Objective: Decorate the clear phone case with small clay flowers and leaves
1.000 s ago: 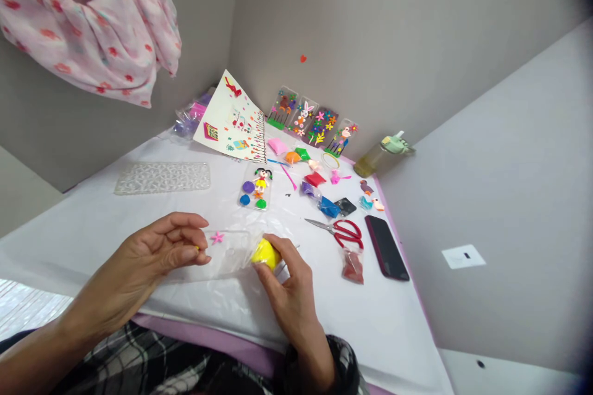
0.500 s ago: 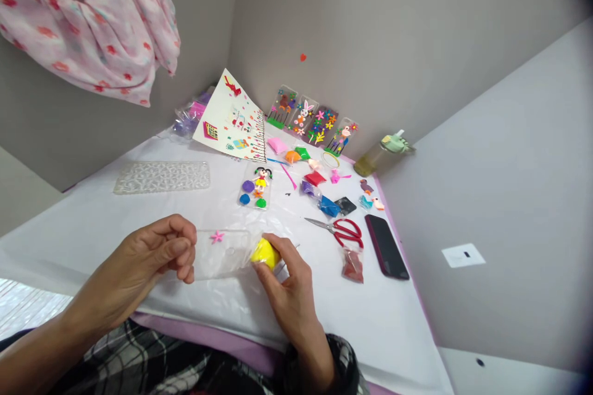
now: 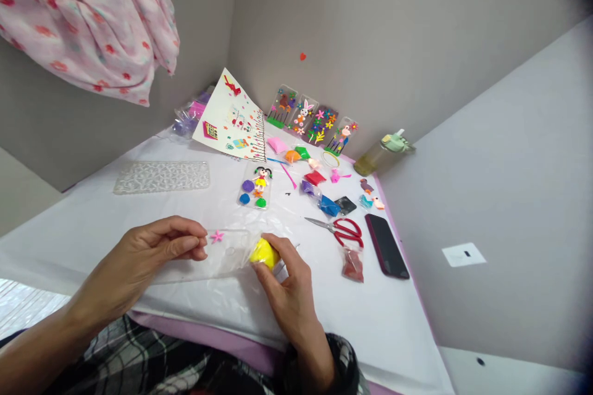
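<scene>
My right hand (image 3: 293,278) grips a lump of yellow clay (image 3: 264,253) in a thin clear plastic wrapper. Over the left part of a clear phone case (image 3: 231,259), my left hand (image 3: 164,250) has its thumb and fingers pinched together. Whatever may sit between those fingertips is too small to make out. A pink clay flower (image 3: 217,237) lies on the case, just right of my left fingertips. Behind it, a second clear case (image 3: 252,199) carries a clay girl figure (image 3: 262,179) and purple, blue and green clay lumps.
Red-handled scissors (image 3: 348,232), a bag of brown clay (image 3: 353,265) and a phone (image 3: 387,246) lie to the right. Bagged clays surround the blue packet (image 3: 329,205). A textured clear tray (image 3: 162,177) lies left; a bottle (image 3: 384,151) and decorated cases (image 3: 303,115) stand behind.
My left hand has moved slightly right toward the pink flower, and its fingers have straightened into a pinch. My right hand stays nearly still with the yellow clay.
</scene>
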### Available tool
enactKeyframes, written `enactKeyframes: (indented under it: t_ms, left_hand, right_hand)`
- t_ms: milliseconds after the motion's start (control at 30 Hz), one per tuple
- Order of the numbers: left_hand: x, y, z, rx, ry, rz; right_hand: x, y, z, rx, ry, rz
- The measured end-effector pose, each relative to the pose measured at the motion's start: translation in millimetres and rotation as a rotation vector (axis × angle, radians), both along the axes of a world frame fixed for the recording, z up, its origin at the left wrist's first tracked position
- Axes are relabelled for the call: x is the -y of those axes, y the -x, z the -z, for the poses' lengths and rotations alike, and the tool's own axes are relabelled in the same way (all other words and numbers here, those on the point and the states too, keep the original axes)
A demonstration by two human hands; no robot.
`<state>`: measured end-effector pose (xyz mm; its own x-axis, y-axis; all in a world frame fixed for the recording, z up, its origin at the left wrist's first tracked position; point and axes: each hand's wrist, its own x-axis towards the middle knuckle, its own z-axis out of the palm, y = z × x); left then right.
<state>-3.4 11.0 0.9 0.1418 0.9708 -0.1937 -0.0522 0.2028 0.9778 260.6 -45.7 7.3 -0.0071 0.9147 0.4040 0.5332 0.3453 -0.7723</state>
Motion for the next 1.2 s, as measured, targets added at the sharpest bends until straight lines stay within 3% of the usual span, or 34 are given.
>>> enactKeyframes:
  t_ms: [133, 467, 733, 1000, 1200]
  left_hand:
    - [-4, 6, 1.2, -0.098, -0.084, 0.04]
    - [-16, 4, -15.0, -0.407, -0.348, 0.078]
    - [-27, 0, -5.4, -0.431, -0.453, 0.118]
    - [-35, 1, 5.8, -0.52, -0.65, 0.257]
    - [-36, -3, 12.9, -0.546, -0.582, 0.242]
  right_hand:
    - [0, 0, 0.1, 0.012, 0.007, -0.002]
    - [-1, 1, 1.3, 0.019, 0.001, -0.01]
    - [0, 1, 0.9, 0.011, 0.004, -0.017]
    - [0, 1, 1.1, 0.024, 0.003, -0.016]
    - [0, 1, 3.1, 0.023, 0.006, -0.015]
